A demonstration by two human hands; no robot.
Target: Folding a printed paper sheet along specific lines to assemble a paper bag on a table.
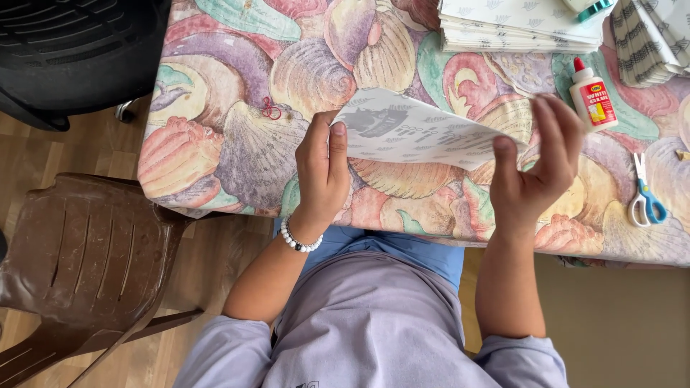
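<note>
Head view: left hand [321,169] and right hand [535,162] each pinched an end of a printed paper sheet [417,133], held above the shell-patterned tablecloth [237,136]. Right of sheet: glue bottle [593,97], scissors [645,194]. Beyond: paper stack [517,25].

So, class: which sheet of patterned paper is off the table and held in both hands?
The single folded sheet between the left hand and right hand; the others lie stacked at the table's far edge.
</note>
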